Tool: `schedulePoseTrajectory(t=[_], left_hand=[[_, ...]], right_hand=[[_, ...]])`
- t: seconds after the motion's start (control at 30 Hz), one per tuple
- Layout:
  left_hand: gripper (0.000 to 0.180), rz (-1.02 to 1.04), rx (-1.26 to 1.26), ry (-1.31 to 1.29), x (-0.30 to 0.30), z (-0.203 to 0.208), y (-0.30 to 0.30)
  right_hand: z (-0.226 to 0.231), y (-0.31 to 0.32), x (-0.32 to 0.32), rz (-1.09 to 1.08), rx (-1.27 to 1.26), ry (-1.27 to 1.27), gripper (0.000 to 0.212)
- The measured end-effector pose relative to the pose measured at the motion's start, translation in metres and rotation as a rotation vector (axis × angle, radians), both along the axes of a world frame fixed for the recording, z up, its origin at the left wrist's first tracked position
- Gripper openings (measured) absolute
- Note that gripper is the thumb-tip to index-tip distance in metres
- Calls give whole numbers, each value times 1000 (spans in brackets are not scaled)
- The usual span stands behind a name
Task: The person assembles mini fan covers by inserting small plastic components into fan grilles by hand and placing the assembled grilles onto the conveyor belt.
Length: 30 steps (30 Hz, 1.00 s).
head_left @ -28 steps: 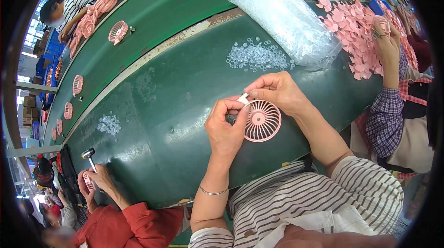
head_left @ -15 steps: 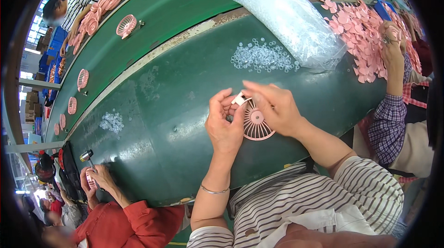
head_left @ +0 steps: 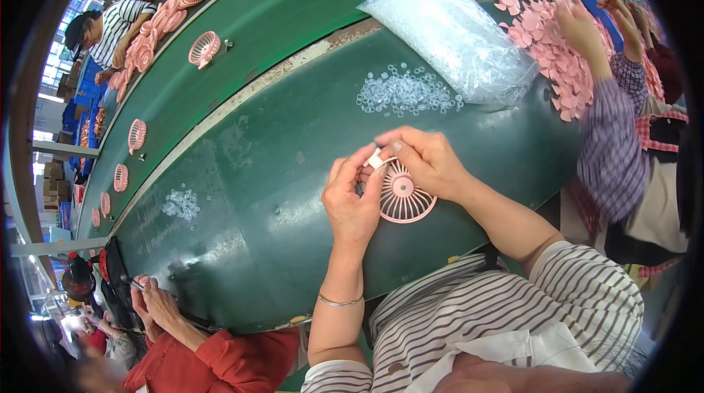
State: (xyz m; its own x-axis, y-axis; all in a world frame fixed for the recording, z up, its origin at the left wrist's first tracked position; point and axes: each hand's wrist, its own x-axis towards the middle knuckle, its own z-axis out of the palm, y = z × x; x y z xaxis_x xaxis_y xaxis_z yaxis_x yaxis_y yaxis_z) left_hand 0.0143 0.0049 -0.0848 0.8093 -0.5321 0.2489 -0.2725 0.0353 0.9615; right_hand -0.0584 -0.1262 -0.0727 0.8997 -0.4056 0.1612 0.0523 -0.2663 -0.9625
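Above the table point(head_left: 282, 265), left hand point(head_left: 348, 202) and right hand point(head_left: 436, 166) grasp the grille point(head_left: 402, 186) at its white part point(head_left: 376, 159): adjusting, I judge, needing steadiness next.

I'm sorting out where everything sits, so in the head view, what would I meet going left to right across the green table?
Small cluster of clear pieces, left hand, round pink grille, heap of pink blades. The right hand, plastic bag and larger clear heap overlap others too much to place.
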Motion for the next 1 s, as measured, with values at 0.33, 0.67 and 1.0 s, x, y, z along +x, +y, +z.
schedulePoseTrajectory(t=[0.33, 0.67, 1.0], left_hand=[[28, -46, 10, 38, 1, 7, 3], [27, 142, -116, 214, 19, 10, 17], [29, 146, -375, 573, 34, 31, 12]], right_hand=[[0, -5, 3, 182, 416, 75, 32], [-13, -26, 13, -351, -238, -18, 15], [-24, -15, 29, -400, -733, 139, 18]])
